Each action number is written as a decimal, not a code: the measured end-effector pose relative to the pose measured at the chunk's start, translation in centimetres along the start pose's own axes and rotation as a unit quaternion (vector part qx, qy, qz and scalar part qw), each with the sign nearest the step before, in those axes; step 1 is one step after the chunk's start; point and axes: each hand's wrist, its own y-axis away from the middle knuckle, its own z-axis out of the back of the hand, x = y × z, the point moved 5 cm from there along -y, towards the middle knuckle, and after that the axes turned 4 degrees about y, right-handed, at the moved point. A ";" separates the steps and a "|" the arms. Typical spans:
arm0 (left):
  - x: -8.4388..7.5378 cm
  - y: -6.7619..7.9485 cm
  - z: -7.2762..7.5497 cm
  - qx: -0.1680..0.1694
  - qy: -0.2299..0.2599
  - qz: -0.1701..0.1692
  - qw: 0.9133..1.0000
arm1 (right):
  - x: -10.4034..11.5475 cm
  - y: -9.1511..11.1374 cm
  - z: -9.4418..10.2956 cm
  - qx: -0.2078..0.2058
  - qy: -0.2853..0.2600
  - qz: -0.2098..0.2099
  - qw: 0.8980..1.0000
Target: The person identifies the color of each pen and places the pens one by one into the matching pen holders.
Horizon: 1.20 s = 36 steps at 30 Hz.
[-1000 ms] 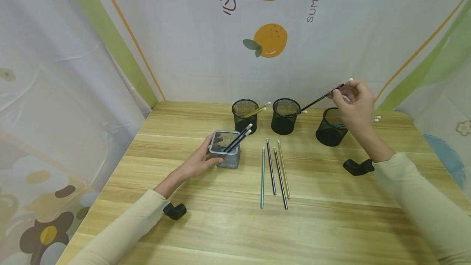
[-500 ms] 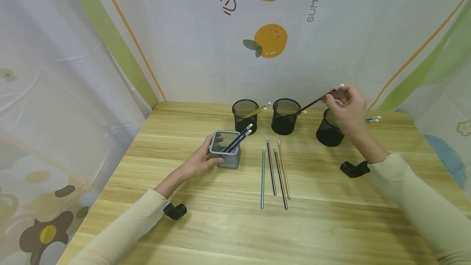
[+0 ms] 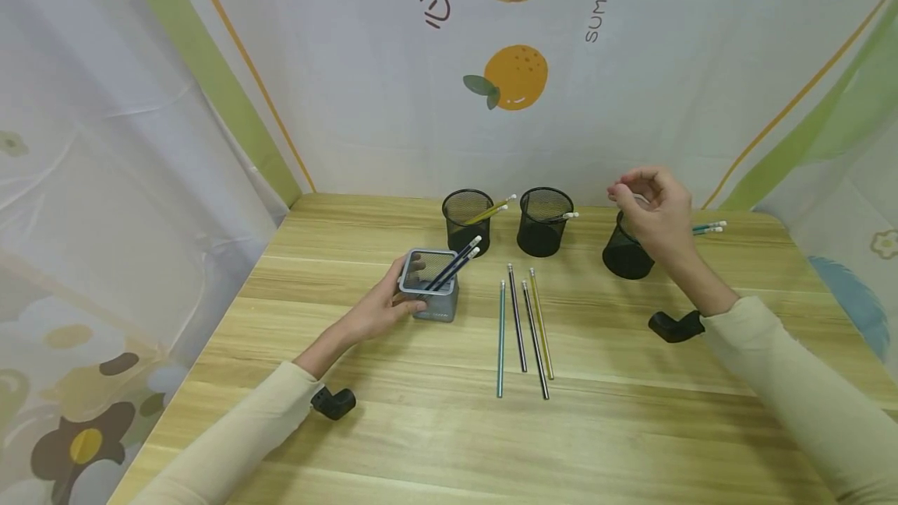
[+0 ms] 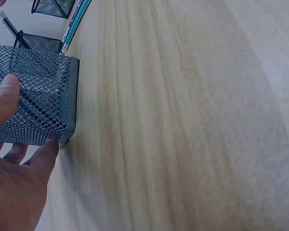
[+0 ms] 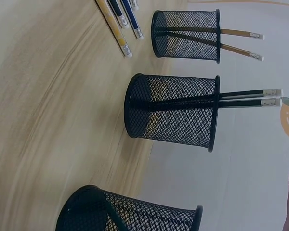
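My left hand (image 3: 379,309) grips the side of a grey square mesh pen holder (image 3: 436,305), thumb in front; in the left wrist view, the thumb and fingers lie against its mesh (image 4: 43,96). Two dark blue pencils (image 3: 452,267) lean in it. My right hand (image 3: 659,209) is raised over the right round black holder (image 3: 624,256), holding nothing, thumb and fingers bent close to each other. Left of it stands the middle black mesh holder (image 3: 540,236), with two black pencils (image 5: 250,97) leaning inside, their white erasers past the rim.
The left black holder (image 3: 468,238) has two yellow pencils (image 3: 487,214). Two teal pencils (image 3: 708,227) stick out of the right one. On the wooden table (image 3: 421,427) lie a teal pencil (image 3: 501,341), a dark blue one (image 3: 517,322), a black one (image 3: 535,341) and a yellow one (image 3: 541,326).
My right hand moved left and slightly down with a black pencil, then let go of it; the pencil now rests in the middle holder. My left hand stayed still on the grey holder.
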 end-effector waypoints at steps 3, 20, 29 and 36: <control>0.0 0.0 0.0 0.000 0.001 0.002 1.000 | 0.2 0.1 0.0 0.001 -0.010 -0.001 1.000; 0.0 0.0 0.0 -0.003 0.000 0.000 1.000 | 2.2 1.9 -1.7 0.028 0.055 -0.034 0.997; -0.1 0.1 0.0 -0.005 -0.001 0.003 1.000 | 3.3 2.9 -2.6 0.068 0.071 -0.061 0.993; -0.2 0.1 0.0 -0.005 -0.006 0.003 1.000 | 1.6 3.7 -2.9 0.098 0.121 -0.086 0.984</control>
